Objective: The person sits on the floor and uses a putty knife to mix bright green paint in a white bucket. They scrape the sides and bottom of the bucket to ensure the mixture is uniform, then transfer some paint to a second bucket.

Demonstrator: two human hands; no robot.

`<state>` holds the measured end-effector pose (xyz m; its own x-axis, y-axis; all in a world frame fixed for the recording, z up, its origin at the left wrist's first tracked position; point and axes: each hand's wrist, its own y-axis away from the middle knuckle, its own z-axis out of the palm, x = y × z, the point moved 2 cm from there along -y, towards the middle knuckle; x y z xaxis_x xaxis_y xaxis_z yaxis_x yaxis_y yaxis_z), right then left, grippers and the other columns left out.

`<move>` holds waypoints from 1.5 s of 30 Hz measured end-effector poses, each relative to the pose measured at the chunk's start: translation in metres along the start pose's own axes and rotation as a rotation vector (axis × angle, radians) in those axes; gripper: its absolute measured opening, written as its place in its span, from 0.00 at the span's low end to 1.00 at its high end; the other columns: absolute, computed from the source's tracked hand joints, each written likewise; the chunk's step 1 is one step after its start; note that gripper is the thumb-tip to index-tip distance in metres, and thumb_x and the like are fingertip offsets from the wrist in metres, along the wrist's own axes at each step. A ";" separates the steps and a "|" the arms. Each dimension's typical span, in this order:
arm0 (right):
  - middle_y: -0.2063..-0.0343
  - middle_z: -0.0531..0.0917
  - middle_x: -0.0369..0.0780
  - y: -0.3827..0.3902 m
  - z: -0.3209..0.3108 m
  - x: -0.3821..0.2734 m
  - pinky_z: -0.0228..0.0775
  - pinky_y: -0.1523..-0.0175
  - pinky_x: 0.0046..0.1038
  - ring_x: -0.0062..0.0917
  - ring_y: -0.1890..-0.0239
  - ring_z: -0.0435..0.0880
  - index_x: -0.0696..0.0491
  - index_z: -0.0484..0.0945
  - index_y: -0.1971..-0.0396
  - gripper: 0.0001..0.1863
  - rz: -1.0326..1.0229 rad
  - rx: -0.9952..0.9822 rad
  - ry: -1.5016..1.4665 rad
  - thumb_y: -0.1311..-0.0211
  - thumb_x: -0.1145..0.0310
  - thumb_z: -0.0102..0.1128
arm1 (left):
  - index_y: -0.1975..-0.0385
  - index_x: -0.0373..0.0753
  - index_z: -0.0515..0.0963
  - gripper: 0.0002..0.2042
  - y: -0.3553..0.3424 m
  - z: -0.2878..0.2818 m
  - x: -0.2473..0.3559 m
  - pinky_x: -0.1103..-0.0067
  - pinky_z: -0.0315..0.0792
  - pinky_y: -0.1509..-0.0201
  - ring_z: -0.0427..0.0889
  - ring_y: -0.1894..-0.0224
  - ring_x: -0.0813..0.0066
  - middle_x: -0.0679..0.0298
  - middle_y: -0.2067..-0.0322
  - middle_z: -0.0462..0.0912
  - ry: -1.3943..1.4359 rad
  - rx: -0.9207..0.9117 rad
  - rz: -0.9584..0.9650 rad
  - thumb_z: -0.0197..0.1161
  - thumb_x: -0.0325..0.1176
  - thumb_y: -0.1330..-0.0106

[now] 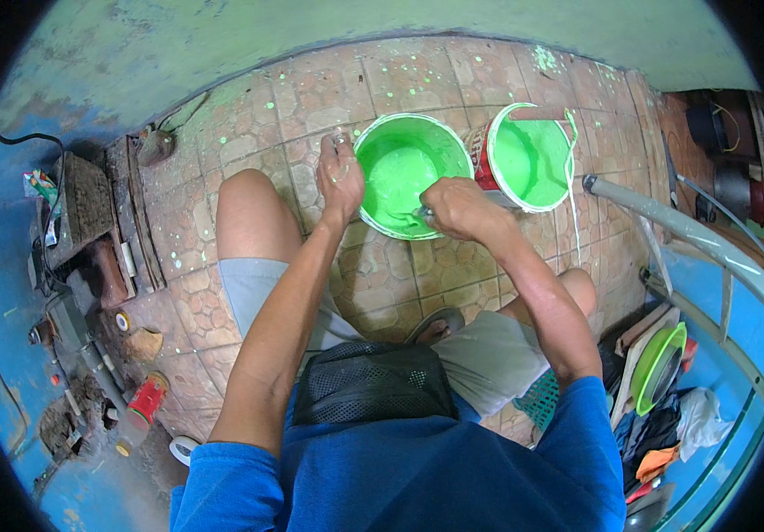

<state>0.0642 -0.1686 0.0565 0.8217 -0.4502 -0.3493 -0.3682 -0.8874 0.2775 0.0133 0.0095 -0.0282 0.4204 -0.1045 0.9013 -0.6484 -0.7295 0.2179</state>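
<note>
A white-rimmed paint bucket [416,120] stands on the floor in front of me, with bright green paint [400,173] inside and smeared up its wall. My left hand [340,176] is against the bucket's left side, fingers curled, with a thin pale strand by the palm; the exact grip is partly hidden. Over the near right rim, my right hand [463,210] is closed round a short tool [423,213] whose lower end reaches the paint; its kind cannot be made out. Just to the right, a second bucket [481,160], red and white outside, holds more green paint.
A wooden piece [537,113] and a white cord [570,160] cross the second bucket's rim. Green drops dot the tiled floor [293,97]. A metal ladder-like frame [683,213] runs along the right. At left are a bottle [141,412] and a tape roll [122,321].
</note>
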 end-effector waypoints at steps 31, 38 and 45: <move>0.80 0.78 0.52 -0.038 -0.005 0.031 0.70 0.68 0.42 0.46 0.73 0.80 0.59 0.77 0.81 0.08 -0.180 0.279 0.101 0.51 0.72 0.50 | 0.74 0.31 0.73 0.22 0.010 -0.006 0.020 0.68 0.65 0.69 0.70 0.77 0.64 0.51 0.82 0.73 -0.052 0.001 0.201 0.48 0.48 0.31; 0.78 0.80 0.51 -0.031 -0.009 0.032 0.71 0.67 0.42 0.45 0.72 0.81 0.60 0.77 0.82 0.09 -0.187 0.258 0.025 0.52 0.72 0.49 | 0.74 0.33 0.74 0.19 -0.013 -0.023 0.027 0.71 0.65 0.70 0.70 0.77 0.69 0.55 0.82 0.73 -0.394 -0.074 0.366 0.53 0.46 0.35; 0.77 0.80 0.50 -0.008 -0.020 0.036 0.72 0.67 0.41 0.44 0.71 0.81 0.59 0.78 0.80 0.08 -0.185 0.294 -0.024 0.53 0.72 0.50 | 0.65 0.32 0.76 0.19 -0.029 -0.028 0.056 0.75 0.70 0.65 0.75 0.71 0.72 0.58 0.74 0.79 -0.456 -0.558 0.366 0.54 0.46 0.34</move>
<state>0.1057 -0.1761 0.0597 0.8772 -0.2779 -0.3915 -0.3261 -0.9434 -0.0610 0.0378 0.0432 0.0266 0.2597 -0.6251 0.7361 -0.9657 -0.1634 0.2019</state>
